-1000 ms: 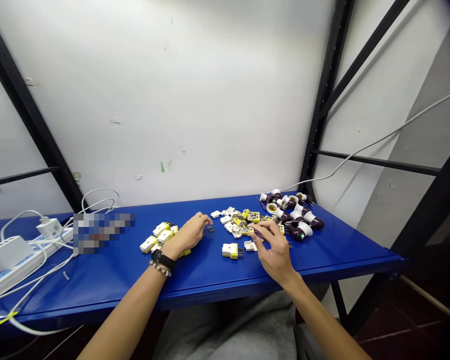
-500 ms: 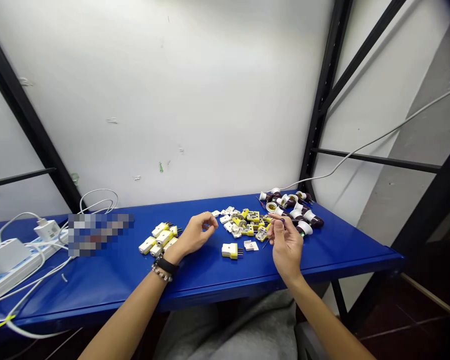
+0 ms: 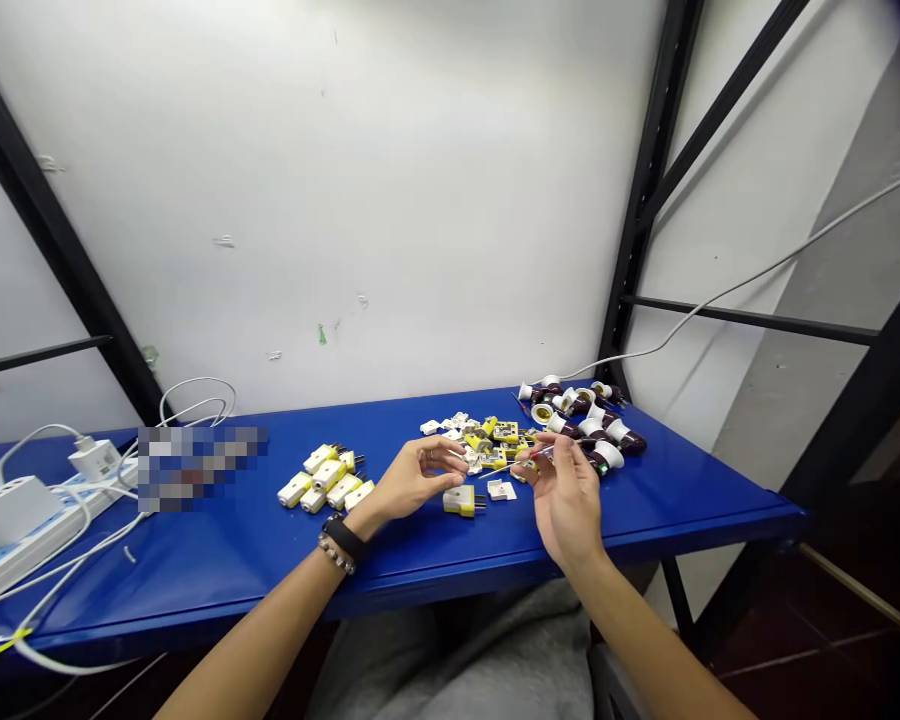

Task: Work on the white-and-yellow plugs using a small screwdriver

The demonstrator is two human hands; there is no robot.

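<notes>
My right hand (image 3: 568,505) grips a thin screwdriver (image 3: 504,467) with a reddish handle; its shaft points left toward my other hand. The fingertips and thumb of my left hand (image 3: 412,480) are drawn together near the shaft's tip; anything between them is too small to make out. Just under those fingers lies a white-and-yellow plug (image 3: 460,501), its pins facing right. Between the hands is a loose white plug cover (image 3: 501,490). Behind them spreads a pile of opened yellow plug halves (image 3: 505,432) and white covers (image 3: 429,427).
Several closed white-and-yellow plugs (image 3: 330,473) are grouped at left. Dark purple lamp holders with white rims (image 3: 627,436) heap up at right. A power strip (image 3: 52,520) and white cables occupy the far left. Black rack posts (image 3: 641,215) frame the blue table (image 3: 690,500).
My left hand has moved right from the small screws to above the single plug. My right hand has turned the screwdriver so that its shaft points left, toward my left fingers.
</notes>
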